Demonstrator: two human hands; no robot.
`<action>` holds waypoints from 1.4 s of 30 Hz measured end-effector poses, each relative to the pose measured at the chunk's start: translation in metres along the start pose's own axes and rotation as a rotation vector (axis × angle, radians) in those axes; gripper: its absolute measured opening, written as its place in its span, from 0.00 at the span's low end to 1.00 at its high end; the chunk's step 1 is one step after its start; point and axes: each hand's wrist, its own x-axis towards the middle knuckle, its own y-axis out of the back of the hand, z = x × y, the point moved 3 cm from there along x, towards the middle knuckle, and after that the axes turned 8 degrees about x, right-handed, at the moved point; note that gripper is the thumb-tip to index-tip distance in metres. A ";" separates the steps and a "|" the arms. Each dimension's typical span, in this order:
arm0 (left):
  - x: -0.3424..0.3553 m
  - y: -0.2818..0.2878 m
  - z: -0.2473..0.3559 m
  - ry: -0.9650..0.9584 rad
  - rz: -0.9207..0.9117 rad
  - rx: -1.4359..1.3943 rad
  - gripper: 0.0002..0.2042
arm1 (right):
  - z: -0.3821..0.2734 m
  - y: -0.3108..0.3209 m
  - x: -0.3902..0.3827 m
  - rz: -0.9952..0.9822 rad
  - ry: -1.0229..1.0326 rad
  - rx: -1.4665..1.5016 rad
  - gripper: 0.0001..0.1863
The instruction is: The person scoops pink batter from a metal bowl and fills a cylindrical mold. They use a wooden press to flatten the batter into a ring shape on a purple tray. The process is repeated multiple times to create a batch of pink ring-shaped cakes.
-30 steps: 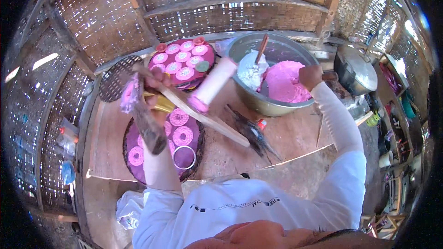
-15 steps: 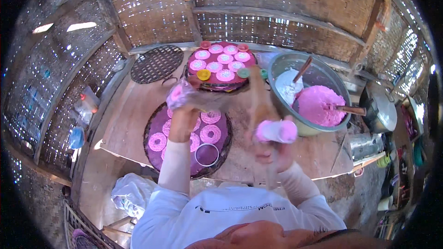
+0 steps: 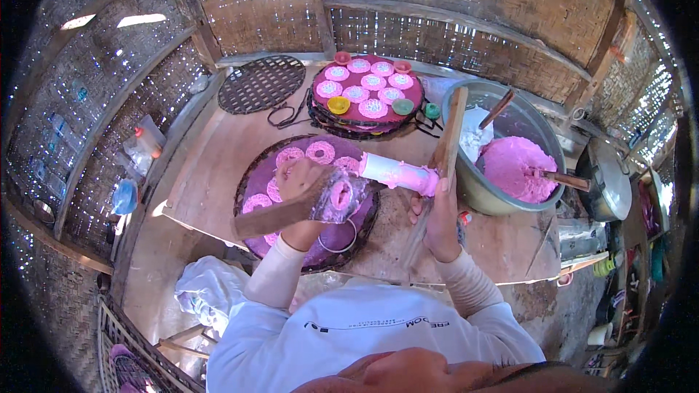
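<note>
My left hand (image 3: 298,182) grips a wooden piece (image 3: 269,222) fitted with a plastic-wrapped, pink-smeared ring (image 3: 340,195), held over a round tray (image 3: 339,218) of pink coiled rings (image 3: 320,151). My right hand (image 3: 440,222) is wrapped round an upright wooden bar (image 3: 453,127) carrying a white cylinder (image 3: 386,169) smeared with pink paste, pointing leftward. A white hoop (image 3: 338,247) lies on the tray. To the right, a big grey-green basin (image 3: 444,189) holds pink dough (image 3: 513,164) with a wooden handle (image 3: 564,180) in it, and white dough (image 3: 477,127) with another stick (image 3: 496,109).
Behind are a stacked tray (image 3: 342,116) of pink-and-white rounds with small coloured cups (image 3: 403,107) and a woven lid (image 3: 262,84). A metal pot (image 3: 611,189) stands right of the plywood table (image 3: 196,196). White cloth (image 3: 207,287) lies lower left; woven walls surround the table.
My right hand has left the dough in the basin and come down-left onto the wooden bar. The white cylinder turned horizontal; the wooden piece in my left hand moved toward the centre.
</note>
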 end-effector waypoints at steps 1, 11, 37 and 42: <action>0.002 0.002 0.003 -0.005 -0.014 -0.002 0.15 | -0.001 -0.002 0.001 -0.032 0.000 0.001 0.22; 0.010 0.017 0.012 0.138 -0.068 -0.252 0.18 | -0.042 -0.007 0.016 -0.387 0.370 -0.577 0.41; -0.075 -0.010 0.036 0.537 -0.720 -0.650 0.30 | 0.001 -0.048 -0.012 -0.861 0.134 -1.081 0.52; -0.068 -0.027 0.000 0.610 -0.443 -0.721 0.25 | 0.018 -0.022 0.022 -0.859 -0.779 -0.329 0.34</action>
